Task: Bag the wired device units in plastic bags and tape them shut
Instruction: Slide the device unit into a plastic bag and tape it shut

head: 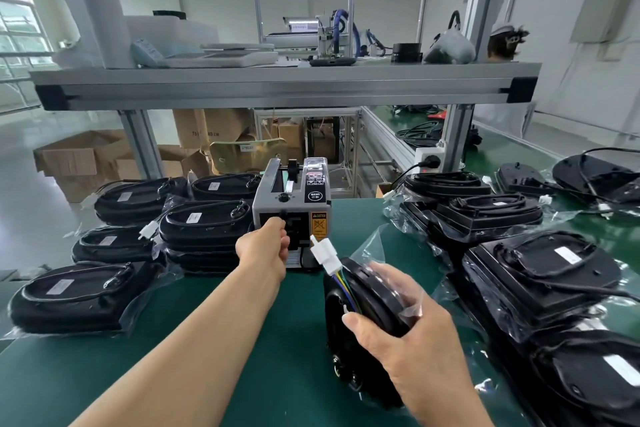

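My right hand (pixel 405 333) grips a black wired device unit (pixel 349 329) held on edge inside a clear plastic bag (pixel 377 246), fingers curled over the folded bag mouth. Its white connector (pixel 323 251) on coloured wires sticks up out of the bag. My left hand (pixel 268 241) reaches to the outlet of the grey tape dispenser (pixel 294 208) at the table's middle, fingers pinched at the slot; the tape itself is too small to see.
Bagged black units are stacked at the left (pixel 204 225) and at the right (pixel 540 274) on the green table (pixel 145 367). Unbagged units (pixel 595 177) lie far right. An aluminium shelf (pixel 284 83) spans overhead; cardboard boxes (pixel 83 159) stand beyond.
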### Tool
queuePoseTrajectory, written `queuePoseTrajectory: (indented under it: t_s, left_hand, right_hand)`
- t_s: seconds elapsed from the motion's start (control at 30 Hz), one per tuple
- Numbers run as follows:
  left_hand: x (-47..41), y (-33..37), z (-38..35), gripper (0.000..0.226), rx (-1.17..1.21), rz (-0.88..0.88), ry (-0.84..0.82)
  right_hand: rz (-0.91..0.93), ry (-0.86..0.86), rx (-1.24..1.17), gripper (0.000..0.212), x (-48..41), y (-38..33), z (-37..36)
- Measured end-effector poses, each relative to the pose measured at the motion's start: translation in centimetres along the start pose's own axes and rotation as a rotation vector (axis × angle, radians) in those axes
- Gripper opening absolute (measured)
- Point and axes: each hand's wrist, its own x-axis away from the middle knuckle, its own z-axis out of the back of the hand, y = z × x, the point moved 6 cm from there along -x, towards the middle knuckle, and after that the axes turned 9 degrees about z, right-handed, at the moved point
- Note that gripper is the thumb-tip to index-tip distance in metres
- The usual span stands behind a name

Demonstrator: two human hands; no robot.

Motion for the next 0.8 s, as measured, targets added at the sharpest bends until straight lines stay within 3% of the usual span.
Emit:
queuePoseTrajectory:
  t_s: [0.1,0.2,0.27,0.43,0.6,0.7,0.8]
  left_hand:
    - [5.1,0.5,-0.2,0.017,-0.092,0.021,-0.388]
    - [12.3,0.6,0.1,0.020,-0.423,0.017,-0.825]
    - [15.2,0.5,0.7,0.018,-0.570,0.030,-0.944]
    - [16.7,1.5,1.7,0.015,-0.745,-0.029,-0.785]
    - [18.4,4.7,3.3,0.025,-0.794,-0.618,-0.466]
    - [18.8,2.1,3.1,0.017,-0.844,-0.602,-0.508]
    - [17.6,0.6,3.4,0.007,-0.786,-0.572,-0.444]
  right_hand:
    - [0.040,-0.061,0.041,0.063,0.3,-0.4,0.2]
    - [0.071,-0.088,0.063,0.059,0.4,-0.6,0.3]
    - [0.079,-0.110,0.058,0.056,0.4,-0.8,0.1]
    - [0.074,-0.136,0.074,0.058,0.9,-0.6,-0.4]
    - [0.088,-0.060,0.072,0.058,1.4,-0.1,-1.1]
    - [0.104,-0.037,0.059,0.058,1.6,-0.2,-1.4]
    - [0.113,-0.021,0.071,0.057,1.6,-0.4,-1.3]
